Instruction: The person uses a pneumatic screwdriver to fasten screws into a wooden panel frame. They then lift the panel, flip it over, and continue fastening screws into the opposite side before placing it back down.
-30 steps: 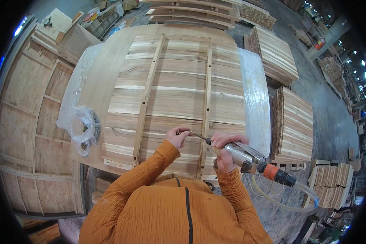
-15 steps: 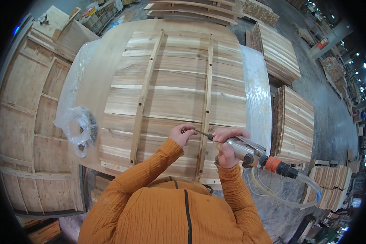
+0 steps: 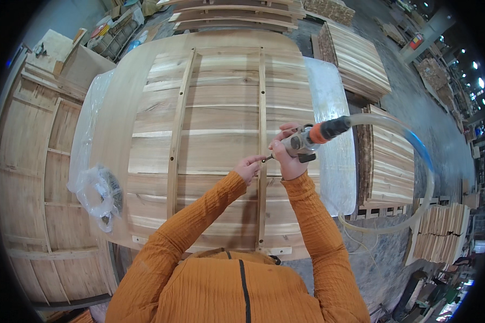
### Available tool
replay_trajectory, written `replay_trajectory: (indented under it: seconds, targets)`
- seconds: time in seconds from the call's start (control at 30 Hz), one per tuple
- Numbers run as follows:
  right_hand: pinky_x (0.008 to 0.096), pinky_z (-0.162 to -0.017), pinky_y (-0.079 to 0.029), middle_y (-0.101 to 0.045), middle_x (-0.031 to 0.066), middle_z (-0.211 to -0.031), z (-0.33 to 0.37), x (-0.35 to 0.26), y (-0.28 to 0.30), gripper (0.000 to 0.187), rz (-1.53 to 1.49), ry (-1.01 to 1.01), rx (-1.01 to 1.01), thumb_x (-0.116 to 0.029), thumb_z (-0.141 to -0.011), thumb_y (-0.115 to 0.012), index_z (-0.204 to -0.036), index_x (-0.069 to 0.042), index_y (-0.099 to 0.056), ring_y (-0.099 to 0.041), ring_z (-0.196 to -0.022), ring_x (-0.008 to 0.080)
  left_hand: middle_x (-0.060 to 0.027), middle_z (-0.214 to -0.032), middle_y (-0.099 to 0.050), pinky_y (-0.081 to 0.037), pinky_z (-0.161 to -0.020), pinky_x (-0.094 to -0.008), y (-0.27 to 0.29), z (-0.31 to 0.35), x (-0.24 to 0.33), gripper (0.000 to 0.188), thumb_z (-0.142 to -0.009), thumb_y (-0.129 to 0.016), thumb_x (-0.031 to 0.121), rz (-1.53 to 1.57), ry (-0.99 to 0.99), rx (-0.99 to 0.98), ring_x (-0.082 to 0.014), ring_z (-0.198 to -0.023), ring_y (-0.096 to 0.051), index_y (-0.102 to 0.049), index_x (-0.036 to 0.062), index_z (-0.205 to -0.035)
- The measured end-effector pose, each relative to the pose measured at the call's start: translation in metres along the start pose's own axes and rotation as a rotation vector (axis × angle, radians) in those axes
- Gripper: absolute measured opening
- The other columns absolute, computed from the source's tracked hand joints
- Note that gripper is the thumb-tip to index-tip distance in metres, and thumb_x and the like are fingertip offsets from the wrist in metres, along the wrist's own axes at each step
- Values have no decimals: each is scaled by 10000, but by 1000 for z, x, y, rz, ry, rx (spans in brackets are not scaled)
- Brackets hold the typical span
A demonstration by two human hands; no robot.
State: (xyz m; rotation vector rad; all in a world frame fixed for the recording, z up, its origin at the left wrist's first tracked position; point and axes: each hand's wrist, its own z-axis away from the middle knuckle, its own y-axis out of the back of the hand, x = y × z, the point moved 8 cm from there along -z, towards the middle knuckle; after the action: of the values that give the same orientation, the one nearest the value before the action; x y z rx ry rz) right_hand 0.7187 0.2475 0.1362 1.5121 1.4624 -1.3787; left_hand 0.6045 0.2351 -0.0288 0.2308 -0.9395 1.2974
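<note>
My right hand is wrapped round a silver air screwdriver with an orange collar and a clear hose. The tool is tilted, its dark bit pointing down at a hole in the right wooden batten. Beside that bit, the fingers of my left hand are pinched together at the batten; whatever they hold is too small to make out. The batten lies across a slatted wooden panel, parallel to a left batten. Dark holes are spaced along both battens.
A clear plastic bag with dark small pieces sits on the left of the board beneath the panel. Wooden frames stand at far left. Stacked panels line the right, and more slats lie beyond the far edge.
The screwdriver has swung more upright and moved left and farther away, its bit now at the right batten. My left hand has shifted slightly away from me, to the batten. The hose now arcs higher.
</note>
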Motion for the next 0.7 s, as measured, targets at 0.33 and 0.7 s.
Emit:
replay_trajectory:
  seconds: [0.33,0.7]
  targets:
    - [231,-560,-464,-529,25,-713,-7,31,-11,275,106,4,-48,-6,-713,-587,-965,-8,-476,-535,-614,96,-29,-679,-499,-351,-380,-235,17,-1,-20,601,-754,-658,245,-653,-362,211,-86,-453,-434,-343,27,-1218]
    - [224,-560,-445,-530,26,-730,6,38,-16,293,136,1,-96,16,-695,-589,-960,-28,-470,-531,-626,94,-102,-755,-516,-468,-494,-305,40,25,-80,231,-852,-470,96,702,44,143,-205,-604,-524,-380,28,-1054]
